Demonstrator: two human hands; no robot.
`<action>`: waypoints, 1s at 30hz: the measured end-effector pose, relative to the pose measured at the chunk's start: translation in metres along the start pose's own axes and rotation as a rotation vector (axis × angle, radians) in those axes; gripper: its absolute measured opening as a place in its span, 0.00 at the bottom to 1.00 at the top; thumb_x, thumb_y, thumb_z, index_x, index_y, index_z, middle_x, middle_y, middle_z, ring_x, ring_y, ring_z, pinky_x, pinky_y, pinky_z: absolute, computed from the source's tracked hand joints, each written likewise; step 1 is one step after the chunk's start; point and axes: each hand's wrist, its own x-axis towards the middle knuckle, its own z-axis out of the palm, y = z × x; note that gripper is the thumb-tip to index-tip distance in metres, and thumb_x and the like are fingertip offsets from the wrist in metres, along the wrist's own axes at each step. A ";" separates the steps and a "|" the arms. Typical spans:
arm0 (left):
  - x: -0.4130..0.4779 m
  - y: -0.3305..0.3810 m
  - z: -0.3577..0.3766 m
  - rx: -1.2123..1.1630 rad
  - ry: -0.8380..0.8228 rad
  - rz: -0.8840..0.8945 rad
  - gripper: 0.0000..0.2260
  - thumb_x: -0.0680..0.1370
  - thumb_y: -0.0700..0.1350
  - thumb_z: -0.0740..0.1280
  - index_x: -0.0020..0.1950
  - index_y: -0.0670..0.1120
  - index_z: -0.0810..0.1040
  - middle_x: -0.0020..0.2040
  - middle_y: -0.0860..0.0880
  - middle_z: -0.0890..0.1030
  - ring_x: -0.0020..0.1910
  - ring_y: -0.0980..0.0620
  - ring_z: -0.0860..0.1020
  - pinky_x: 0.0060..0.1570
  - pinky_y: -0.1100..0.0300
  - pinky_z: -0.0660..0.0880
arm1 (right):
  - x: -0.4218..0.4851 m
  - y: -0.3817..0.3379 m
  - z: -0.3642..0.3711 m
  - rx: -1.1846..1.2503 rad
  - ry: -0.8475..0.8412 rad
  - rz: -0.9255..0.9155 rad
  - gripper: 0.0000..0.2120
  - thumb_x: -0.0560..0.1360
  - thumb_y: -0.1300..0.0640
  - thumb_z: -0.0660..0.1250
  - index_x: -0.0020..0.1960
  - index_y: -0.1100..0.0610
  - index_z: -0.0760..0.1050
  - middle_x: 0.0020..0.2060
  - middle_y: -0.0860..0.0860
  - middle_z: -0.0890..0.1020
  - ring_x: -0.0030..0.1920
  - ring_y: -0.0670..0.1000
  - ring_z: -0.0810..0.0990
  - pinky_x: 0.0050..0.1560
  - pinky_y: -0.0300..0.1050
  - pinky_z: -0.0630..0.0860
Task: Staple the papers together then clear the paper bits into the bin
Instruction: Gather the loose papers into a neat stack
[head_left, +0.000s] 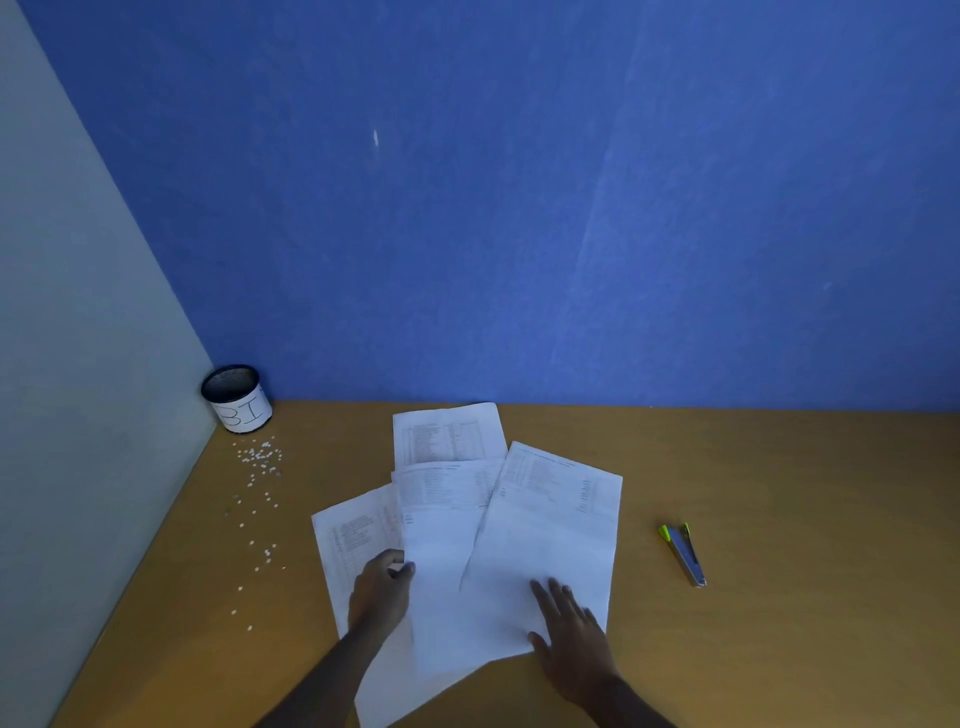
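Several printed white papers (550, 525) lie fanned and overlapping on the wooden desk (779, 623). My left hand (382, 590) pinches the left edge of the middle sheet. My right hand (569, 636) rests flat with fingers spread on the lower corner of the rightmost sheet. A small stapler (684, 553) with lime-green trim lies on the desk to the right of the papers, apart from both hands. White paper bits (258, 467) are scattered along the left side of the desk. A black mesh bin (236, 397) with a white label stands in the back left corner.
A blue wall (519, 208) closes off the back of the desk and a pale grey partition (62, 364) runs along the left side. The trail of bits reaches from the bin toward the near left edge.
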 end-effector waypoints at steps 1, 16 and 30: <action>0.000 0.000 -0.001 -0.025 -0.009 -0.012 0.09 0.78 0.47 0.66 0.55 0.45 0.78 0.53 0.46 0.82 0.47 0.48 0.80 0.47 0.54 0.78 | 0.001 -0.001 0.002 -0.026 0.029 -0.022 0.44 0.80 0.47 0.53 0.49 0.28 0.12 0.78 0.52 0.48 0.78 0.55 0.49 0.74 0.51 0.55; -0.029 0.020 -0.002 -0.405 -0.184 0.043 0.24 0.70 0.48 0.75 0.62 0.47 0.69 0.55 0.47 0.77 0.44 0.56 0.75 0.31 0.68 0.74 | 0.005 -0.021 -0.021 -0.312 0.018 -0.192 0.49 0.72 0.64 0.70 0.77 0.51 0.38 0.65 0.58 0.76 0.48 0.60 0.84 0.39 0.53 0.83; -0.029 0.028 -0.008 -0.715 -0.109 -0.115 0.22 0.71 0.59 0.66 0.61 0.51 0.69 0.53 0.46 0.77 0.48 0.46 0.77 0.33 0.60 0.76 | 0.002 -0.059 -0.029 -0.170 0.134 -0.473 0.27 0.55 0.62 0.77 0.52 0.44 0.81 0.45 0.39 0.84 0.42 0.39 0.84 0.35 0.31 0.77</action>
